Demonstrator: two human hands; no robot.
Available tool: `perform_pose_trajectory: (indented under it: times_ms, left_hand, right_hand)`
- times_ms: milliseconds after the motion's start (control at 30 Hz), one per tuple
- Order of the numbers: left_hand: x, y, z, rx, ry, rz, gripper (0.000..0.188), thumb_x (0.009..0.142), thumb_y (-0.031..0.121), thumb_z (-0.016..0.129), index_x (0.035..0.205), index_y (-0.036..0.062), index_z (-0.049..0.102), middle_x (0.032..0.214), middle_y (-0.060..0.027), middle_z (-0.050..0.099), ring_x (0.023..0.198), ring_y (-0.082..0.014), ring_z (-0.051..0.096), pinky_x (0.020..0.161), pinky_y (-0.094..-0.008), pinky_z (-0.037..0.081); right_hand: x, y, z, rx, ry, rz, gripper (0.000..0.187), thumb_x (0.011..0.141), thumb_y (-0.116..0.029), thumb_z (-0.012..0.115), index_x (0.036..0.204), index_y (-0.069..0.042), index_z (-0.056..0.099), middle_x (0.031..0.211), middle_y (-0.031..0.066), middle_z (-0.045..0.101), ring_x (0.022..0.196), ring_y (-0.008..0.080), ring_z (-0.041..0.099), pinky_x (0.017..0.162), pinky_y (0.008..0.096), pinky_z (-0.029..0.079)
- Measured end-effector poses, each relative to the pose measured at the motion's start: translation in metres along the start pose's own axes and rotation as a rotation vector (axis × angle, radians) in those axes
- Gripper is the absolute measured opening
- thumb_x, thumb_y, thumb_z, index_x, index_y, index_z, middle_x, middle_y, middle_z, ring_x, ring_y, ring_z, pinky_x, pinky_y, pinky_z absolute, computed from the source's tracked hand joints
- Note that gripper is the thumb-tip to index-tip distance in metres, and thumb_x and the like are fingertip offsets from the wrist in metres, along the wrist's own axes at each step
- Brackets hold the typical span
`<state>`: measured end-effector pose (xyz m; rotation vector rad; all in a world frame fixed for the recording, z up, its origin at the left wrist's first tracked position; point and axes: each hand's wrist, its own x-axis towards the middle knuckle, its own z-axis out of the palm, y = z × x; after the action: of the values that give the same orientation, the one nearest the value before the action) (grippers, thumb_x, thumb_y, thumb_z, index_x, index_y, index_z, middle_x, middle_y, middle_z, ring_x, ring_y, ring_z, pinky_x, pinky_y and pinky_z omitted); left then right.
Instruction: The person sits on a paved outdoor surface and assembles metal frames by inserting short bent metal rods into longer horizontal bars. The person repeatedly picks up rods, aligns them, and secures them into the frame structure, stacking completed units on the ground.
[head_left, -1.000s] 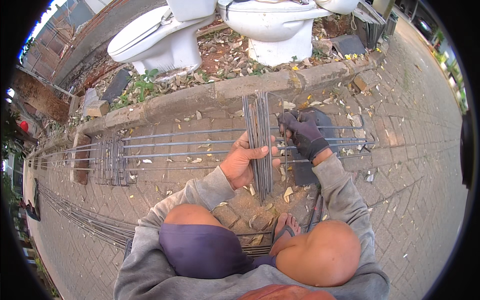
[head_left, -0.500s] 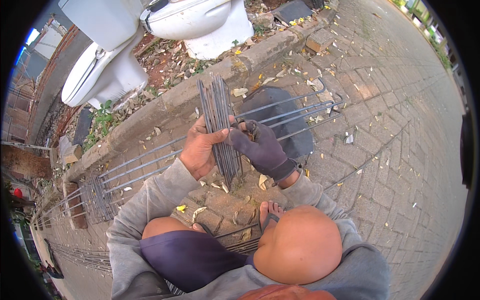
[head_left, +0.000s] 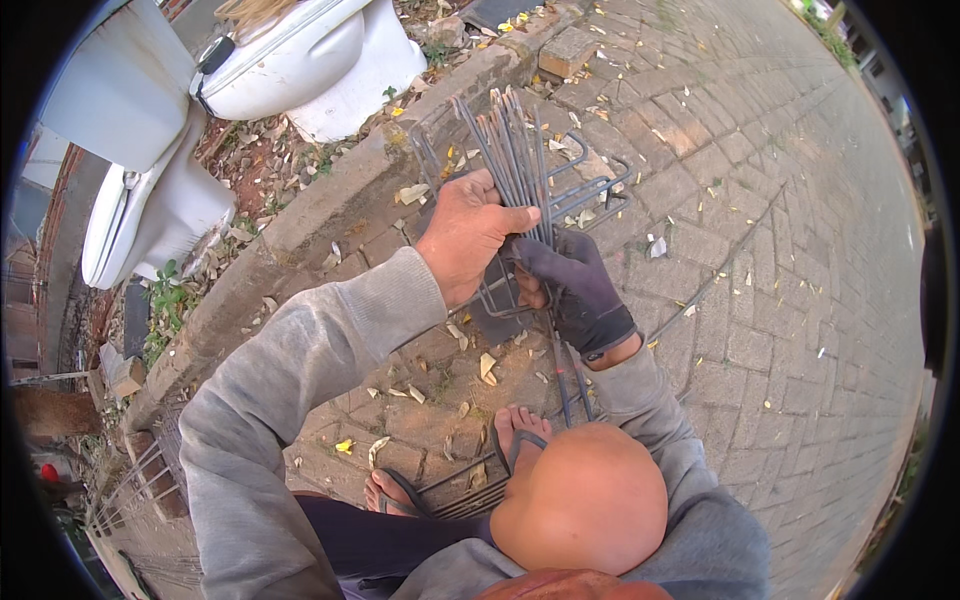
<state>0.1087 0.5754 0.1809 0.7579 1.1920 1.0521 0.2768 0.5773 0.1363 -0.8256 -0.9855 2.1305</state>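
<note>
Where leaves lie, brick paving (head_left: 780, 250)

dull metal rods (head_left: 515, 150), glossy ceramic toilet (head_left: 300, 65)

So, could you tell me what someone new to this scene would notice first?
Most likely the bundle of bent steel rods at the centre, gripped by the bare left hand and the dark-gloved right hand above the brick paving. Next, the two white toilets standing on leaf-strewn soil behind the kerb, upper left. Below, a bare knee and a sandalled foot resting on more rods on the ground.
</note>
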Motion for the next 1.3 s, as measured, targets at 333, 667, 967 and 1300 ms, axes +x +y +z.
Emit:
perform_pose_trajectory:
  times_ms: [333,667,967,1300]
  left_hand:
    - [-0.074,-0.211,-0.046,-0.625,-0.23,-0.303,0.04,0.095,0.009,0.07,0.13,-0.0066,0.06,0.11,-0.0187,0.074,0.093,-0.0238,0.075,0.084,-0.0379,0.064]
    - [-0.055,-0.323,-0.137,-0.968,0.43,0.248,0.055,0.1,0.016,0.058,0.149,-0.0021,0.042,0.151,-0.0212,0.048,0.14,-0.0336,0.048,0.116,-0.0503,0.044]
    - [-0.037,-0.28,-0.2,-1.178,0.326,0.952,0.082,0.09,0.032,0.07,0.159,0.0084,0.032,0.168,-0.0168,0.023,0.157,-0.0364,0.014,0.13,-0.0581,0.007]
    - [-0.049,-0.273,-0.196,-1.175,0.518,0.899,0.072,0.093,0.027,0.063,0.158,0.0137,0.036,0.164,-0.0153,0.034,0.155,-0.0373,0.021,0.129,-0.0617,0.009]
  right_hand:
    - [-0.003,-0.082,-0.142,-0.383,0.34,-0.164,0.027,0.094,-0.026,0.072,0.084,-0.002,0.064,0.061,-0.0048,0.047,0.046,0.0042,0.04,0.046,0.0229,0.029]
    - [0.141,-0.115,-0.243,-1.221,0.299,-0.472,0.025,0.091,-0.024,0.071,0.091,0.0,0.075,0.073,0.0038,0.068,0.067,0.0107,0.059,0.063,0.0318,0.047]
    - [0.193,-0.117,-0.234,-2.058,0.008,-0.518,0.028,0.093,-0.033,0.066,0.094,-0.005,0.061,0.078,0.0208,0.066,0.08,0.0443,0.065,0.073,0.0515,0.051]
    - [0.197,-0.126,-0.25,-2.122,-0.358,-0.444,0.022,0.088,-0.025,0.068,0.095,-0.004,0.063,0.074,0.0189,0.066,0.072,0.041,0.067,0.072,0.0482,0.053]
